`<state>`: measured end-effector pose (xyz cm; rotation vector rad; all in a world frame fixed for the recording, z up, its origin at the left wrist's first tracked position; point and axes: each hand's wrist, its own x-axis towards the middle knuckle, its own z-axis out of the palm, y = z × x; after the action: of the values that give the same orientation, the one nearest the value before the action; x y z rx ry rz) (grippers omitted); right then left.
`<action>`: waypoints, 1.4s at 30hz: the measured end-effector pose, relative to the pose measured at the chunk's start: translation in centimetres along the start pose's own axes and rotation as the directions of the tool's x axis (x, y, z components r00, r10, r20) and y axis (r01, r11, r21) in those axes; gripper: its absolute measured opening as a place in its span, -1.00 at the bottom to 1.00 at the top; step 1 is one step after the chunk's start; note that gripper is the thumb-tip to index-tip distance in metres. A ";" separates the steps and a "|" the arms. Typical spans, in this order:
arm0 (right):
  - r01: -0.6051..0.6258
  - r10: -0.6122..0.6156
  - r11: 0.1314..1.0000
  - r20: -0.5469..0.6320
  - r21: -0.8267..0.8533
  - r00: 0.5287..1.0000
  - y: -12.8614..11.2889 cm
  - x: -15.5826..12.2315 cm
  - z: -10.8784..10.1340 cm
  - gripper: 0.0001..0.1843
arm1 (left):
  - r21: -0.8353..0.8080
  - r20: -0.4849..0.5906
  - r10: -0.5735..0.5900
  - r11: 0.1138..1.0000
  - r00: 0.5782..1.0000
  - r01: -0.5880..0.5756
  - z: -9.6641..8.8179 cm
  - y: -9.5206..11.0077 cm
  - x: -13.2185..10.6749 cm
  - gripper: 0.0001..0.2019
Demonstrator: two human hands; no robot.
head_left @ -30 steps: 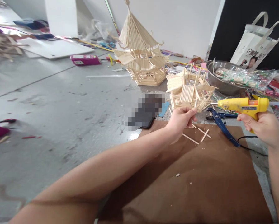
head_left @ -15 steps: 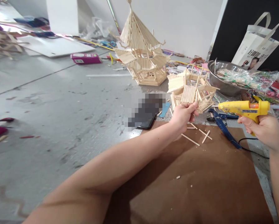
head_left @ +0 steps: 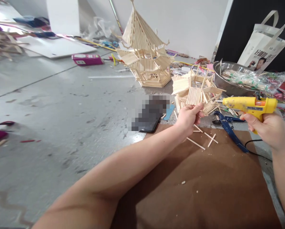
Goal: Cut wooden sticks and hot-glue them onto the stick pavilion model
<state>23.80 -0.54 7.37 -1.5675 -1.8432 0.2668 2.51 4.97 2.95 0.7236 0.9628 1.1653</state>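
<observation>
My right hand [head_left: 266,127] grips a yellow hot glue gun [head_left: 249,104], its nozzle aimed left at a half-built model of wooden sticks [head_left: 195,95]. At the model's near lower edge, my left hand [head_left: 191,117] is closed in a pinch. Whatever lies between its fingertips is too small or hidden to make out. Several loose wooden sticks [head_left: 196,143] lie on a brown sheet [head_left: 204,178] just below that hand. Blue-handled cutters [head_left: 232,133] rest on the sheet's far edge, below the glue gun.
Behind stands a taller stick pagoda [head_left: 152,65] with a pointed roof. A dark phone [head_left: 149,122] lies left of the model. At the right are a metal bowl [head_left: 218,76] with bagged sticks and a white tote bag [head_left: 259,47]. A black cord [head_left: 257,153] trails nearby.
The glue gun has moved slightly up, its nozzle nearer the model's right side. My left hand keeps its pinch at the model's edge. The view has shifted a little.
</observation>
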 end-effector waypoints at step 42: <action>0.147 -0.170 0.969 -0.103 -0.197 0.980 -1.7 4.5 5.2 -0.58 | -0.040 0.067 0.039 0.999 0.997 -0.036 -0.6 -0.6 0.8 -0.82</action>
<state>19.10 4.61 6.11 -1.5132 -1.9321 -0.0761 2.31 5.53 1.99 0.7478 0.8713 1.1820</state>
